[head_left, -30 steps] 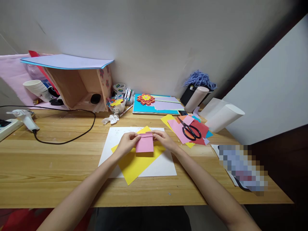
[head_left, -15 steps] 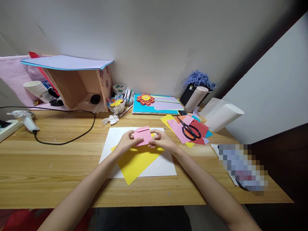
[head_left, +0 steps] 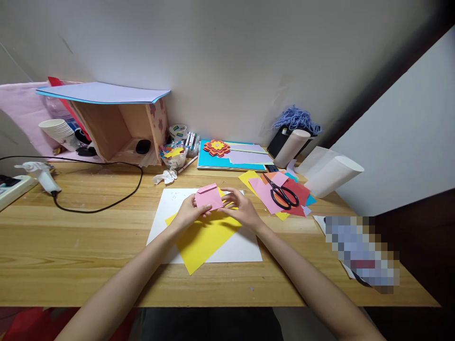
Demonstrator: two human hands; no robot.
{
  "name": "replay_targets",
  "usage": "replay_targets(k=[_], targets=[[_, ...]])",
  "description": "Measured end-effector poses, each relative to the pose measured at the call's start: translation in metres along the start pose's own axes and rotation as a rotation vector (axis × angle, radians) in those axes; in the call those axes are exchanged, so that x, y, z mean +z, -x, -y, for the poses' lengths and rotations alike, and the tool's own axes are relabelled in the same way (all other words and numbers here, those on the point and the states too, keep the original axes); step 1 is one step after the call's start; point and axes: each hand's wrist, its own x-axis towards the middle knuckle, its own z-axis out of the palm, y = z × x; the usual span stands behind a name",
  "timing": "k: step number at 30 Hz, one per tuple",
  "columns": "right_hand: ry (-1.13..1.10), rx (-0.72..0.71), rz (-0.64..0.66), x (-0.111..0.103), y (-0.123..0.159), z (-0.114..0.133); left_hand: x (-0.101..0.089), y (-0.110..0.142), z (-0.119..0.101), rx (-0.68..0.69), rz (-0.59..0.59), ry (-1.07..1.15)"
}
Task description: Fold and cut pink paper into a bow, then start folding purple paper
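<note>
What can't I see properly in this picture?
Head view: back of the pink paper, turned away from us.
Head view: part of the left hand, behind that paper.
Head view: thing on the right, blurred by square blocks.
Head view: the white power strip, cut off by the left edge.

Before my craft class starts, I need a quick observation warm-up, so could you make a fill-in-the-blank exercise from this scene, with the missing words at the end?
1. The left hand holds a folded paper whose color is ____.
2. A yellow sheet lies on a larger sheet that is ____.
3. On the pile of colored paper lie black-handled ____.
4. The glue gun lies toward the picture's ____ side.

Missing words: pink; white; scissors; left.
</note>
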Motion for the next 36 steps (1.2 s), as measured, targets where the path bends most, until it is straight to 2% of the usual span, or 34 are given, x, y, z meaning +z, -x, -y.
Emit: replay_targets(k=[3, 6, 16, 20, 25, 29, 36], targets=[[0.168, -0.161, -0.065, 0.0010, 0.0045, 0.0042, -0.0003, 0.0006, -0.0013, -0.012, 0.031, 0.035], [0.214, -0.205, -0.106, 0.0025, 0.0069, 0.0060, 0.0002, 0.0018, -0.0035, -0.029, 0.068, 0.066], [0.027, -0.058, -0.156, 0.0057, 0.0047, 0.0045, 0.0009, 0.0018, -0.0035, -0.016, 0.062, 0.160], [-0.114, 0.016, -0.145, 0.0087, 0.0031, 0.0018, 0.0023, 0.0034, -0.0040, 0.010, 0.030, 0.202], [-0.192, 0.049, -0.193, 0.0093, 0.0015, 0.0021, 0.0027, 0.0042, -0.0045, -0.006, -0.021, 0.211], [-0.173, 0.050, -0.201, 0.0089, 0.0021, 0.0008, 0.0033, 0.0048, -0.0049, -0.013, -0.031, 0.217], [-0.005, -0.045, -0.213, 0.0091, 0.0047, -0.0005, 0.0051, 0.0070, -0.0074, -0.022, -0.029, 0.243]])
